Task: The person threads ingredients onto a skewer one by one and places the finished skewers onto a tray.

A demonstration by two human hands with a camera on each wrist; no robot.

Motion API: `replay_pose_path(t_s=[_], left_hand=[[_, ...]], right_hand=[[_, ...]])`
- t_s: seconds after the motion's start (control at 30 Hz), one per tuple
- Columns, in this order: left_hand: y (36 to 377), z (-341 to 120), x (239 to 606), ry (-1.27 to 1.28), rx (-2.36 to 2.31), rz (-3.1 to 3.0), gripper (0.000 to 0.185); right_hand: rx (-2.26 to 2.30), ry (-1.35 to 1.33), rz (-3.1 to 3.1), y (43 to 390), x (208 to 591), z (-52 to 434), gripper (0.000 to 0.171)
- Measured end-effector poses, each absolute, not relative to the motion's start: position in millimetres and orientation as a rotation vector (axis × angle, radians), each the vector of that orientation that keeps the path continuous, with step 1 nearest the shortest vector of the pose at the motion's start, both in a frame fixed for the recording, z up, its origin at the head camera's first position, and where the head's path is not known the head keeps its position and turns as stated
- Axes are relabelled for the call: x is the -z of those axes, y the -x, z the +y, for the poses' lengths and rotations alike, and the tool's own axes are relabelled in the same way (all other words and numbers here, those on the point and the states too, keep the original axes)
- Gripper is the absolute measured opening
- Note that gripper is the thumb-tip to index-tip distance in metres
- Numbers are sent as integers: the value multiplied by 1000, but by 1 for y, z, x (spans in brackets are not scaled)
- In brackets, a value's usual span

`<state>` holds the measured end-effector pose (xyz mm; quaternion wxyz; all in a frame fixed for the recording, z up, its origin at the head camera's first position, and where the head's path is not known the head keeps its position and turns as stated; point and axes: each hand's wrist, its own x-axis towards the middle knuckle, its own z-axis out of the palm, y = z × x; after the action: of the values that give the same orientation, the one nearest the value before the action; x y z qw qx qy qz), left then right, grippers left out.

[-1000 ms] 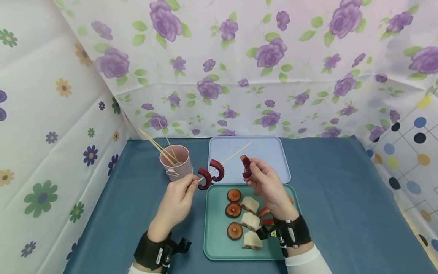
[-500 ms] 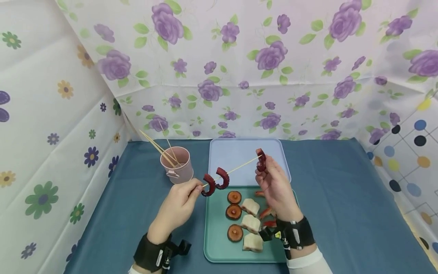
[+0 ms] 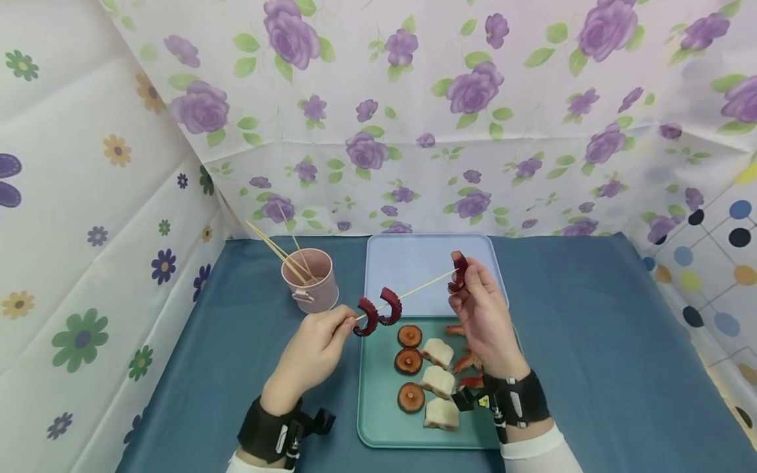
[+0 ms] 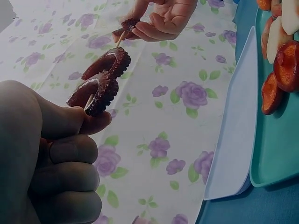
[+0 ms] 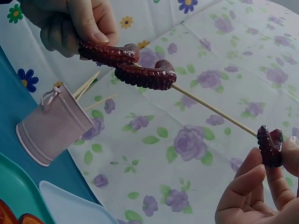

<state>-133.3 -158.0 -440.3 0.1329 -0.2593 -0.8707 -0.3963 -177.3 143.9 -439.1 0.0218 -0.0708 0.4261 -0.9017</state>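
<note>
Between the thumb and fingers of my left hand (image 3: pixel 316 345) I pinch the lower end of a thin bamboo skewer (image 3: pixel 426 286), which slants up to the right. Two dark red curled octopus tentacles (image 3: pixel 390 307) are threaded on it near that hand, close together in the left wrist view. My right hand (image 3: pixel 486 322) pinches a third octopus tentacle (image 5: pixel 268 147) at the skewer's far tip. In the right wrist view the tip meets this piece; whether it goes through is hidden.
Below the hands a green tray (image 3: pixel 378 430) bears mushroom caps (image 3: pixel 411 397), pale chunks (image 3: pixel 441 414) and red-orange pieces (image 3: pixel 471 381). A light blue tray (image 3: pixel 414 253) lies behind it. Left of that stands a pink bucket (image 3: pixel 316 295) with several skewers (image 3: pixel 278 249). A floral cloth hangs behind.
My right hand has moved right, bringing its octopus tentacle from beside the skewer to the skewer's tip. My left hand has shifted slightly right, still gripping the skewer.
</note>
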Motion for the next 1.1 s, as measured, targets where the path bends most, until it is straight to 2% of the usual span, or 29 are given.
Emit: replay_pose_path(t_s=[0.6,0.87,1.1], left_hand=[[134,-156,439,746,1120,-2591,12],[133,-153,440,778,1151,-2554,13],[132,-152,442,782,1165,-2529,13]], right_hand=[[2756,258,1562,174,438,142,14],[2590,114,1795,171,434,135,21],[2419,142,1937,165,434,135,15]])
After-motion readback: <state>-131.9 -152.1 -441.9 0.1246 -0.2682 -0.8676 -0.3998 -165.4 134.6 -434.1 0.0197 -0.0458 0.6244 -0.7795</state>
